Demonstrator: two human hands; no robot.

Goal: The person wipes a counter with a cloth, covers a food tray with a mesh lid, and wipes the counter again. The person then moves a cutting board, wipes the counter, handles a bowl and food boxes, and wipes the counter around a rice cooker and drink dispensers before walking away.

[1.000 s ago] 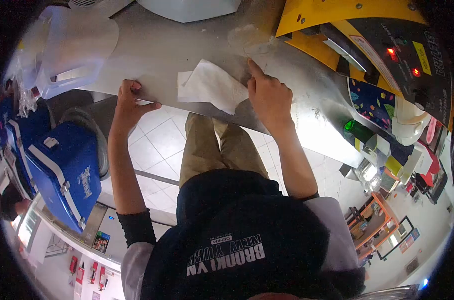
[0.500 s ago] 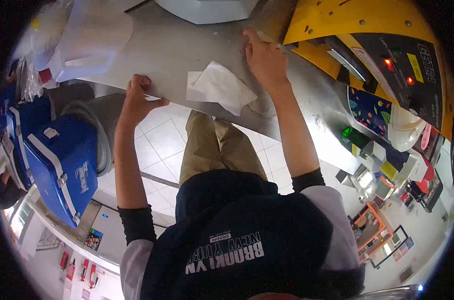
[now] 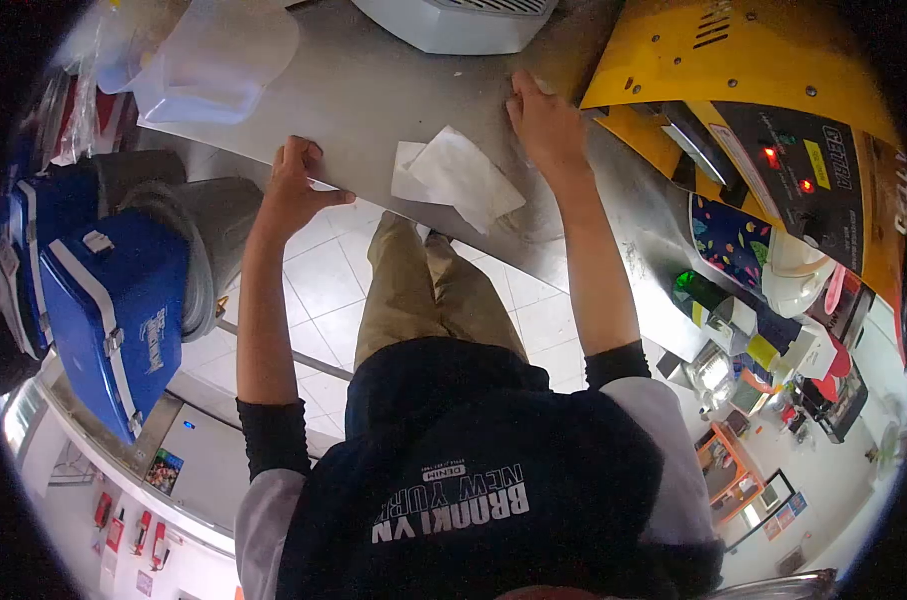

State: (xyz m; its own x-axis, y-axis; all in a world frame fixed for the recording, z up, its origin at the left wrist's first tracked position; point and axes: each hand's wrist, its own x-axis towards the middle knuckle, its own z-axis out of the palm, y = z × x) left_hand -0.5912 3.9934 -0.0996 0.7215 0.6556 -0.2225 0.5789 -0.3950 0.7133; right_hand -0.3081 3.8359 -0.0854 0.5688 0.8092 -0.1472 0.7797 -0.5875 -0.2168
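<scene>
My left hand (image 3: 299, 188) is at the front edge of the metal table (image 3: 364, 110). Its fingers curl over the top and the thumb stretches along the outer side, so the edge lies between them. Farther right, my right hand (image 3: 552, 130) rests on the tabletop with bent fingers, close to a yellow machine (image 3: 664, 55). Something pale shows at its fingertips, too small to make out. Between the hands lies a crumpled white cloth or paper towel (image 3: 464, 172), touched by neither, one corner reaching the table's front edge.
A grey appliance (image 3: 464, 28) stands at the back. At the left are a translucent plastic container (image 3: 214, 65), a grey bin (image 3: 209, 215) and a blue cooler box (image 3: 114, 310). A green bottle (image 3: 694, 288) and a white helmet-like object (image 3: 799, 272) are at the right.
The whole view has shifted a little, showing more of the grey appliance. Both hands stay in nearly the same places on the table, and the white cloth lies as before.
</scene>
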